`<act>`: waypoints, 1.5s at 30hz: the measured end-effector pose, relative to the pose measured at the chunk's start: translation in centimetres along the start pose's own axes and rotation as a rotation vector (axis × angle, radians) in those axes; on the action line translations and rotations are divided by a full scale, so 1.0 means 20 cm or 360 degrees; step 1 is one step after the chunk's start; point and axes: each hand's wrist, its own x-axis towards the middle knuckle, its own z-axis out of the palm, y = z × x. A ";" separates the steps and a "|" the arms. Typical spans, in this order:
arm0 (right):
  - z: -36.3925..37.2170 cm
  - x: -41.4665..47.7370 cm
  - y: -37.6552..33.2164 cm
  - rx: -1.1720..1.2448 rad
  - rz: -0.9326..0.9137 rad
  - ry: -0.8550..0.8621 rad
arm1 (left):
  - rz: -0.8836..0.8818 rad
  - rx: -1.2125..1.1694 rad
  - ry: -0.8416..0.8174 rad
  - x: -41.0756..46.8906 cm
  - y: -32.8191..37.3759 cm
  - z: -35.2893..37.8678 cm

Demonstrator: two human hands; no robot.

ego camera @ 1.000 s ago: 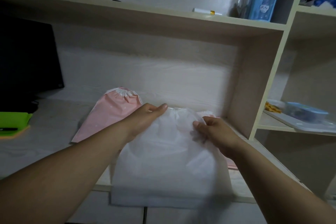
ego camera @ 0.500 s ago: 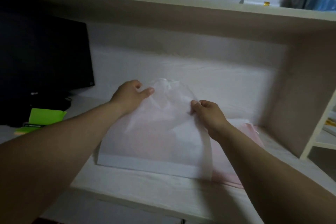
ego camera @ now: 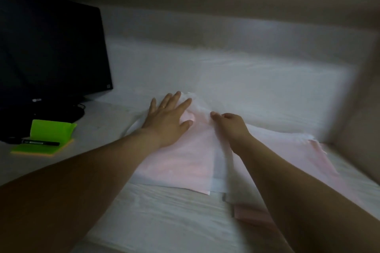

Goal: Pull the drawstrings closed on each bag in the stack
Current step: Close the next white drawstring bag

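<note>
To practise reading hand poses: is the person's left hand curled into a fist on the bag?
No, the left hand lies flat on the bag with its fingers spread.

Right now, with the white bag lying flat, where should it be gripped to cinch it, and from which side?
Grip the gathered neck at the far end of the white bag, coming from the right. The fabric bunches there, the left hand lies flat pinning the left side, and the right hand pinches the fabric just beside it. The cords themselves are too blurred to see.

Single head-worn view, facing forward and down, close above the desk [ego camera: 156, 224], monitor [ego camera: 51, 51] at far left.
</note>
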 end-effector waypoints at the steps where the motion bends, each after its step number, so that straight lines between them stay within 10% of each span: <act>1: -0.03 -0.01 -0.01 0.0031 -0.0027 0.0002 | 0.0002 -0.0022 0.0059 0.00 0.00 -0.01; 17: -0.53 -0.50 0.10 0.0050 -0.0032 0.0064 | 0.0193 -0.0342 0.0495 -0.31 0.66 -0.08; 30: -1.04 -0.42 0.49 -0.0646 0.0043 0.0386 | 0.0035 -0.0588 -0.0465 -0.16 1.16 0.23; 45: -1.13 0.18 0.61 -0.0779 0.0467 0.0357 | -0.0647 -0.0672 -0.0459 0.28 1.05 0.49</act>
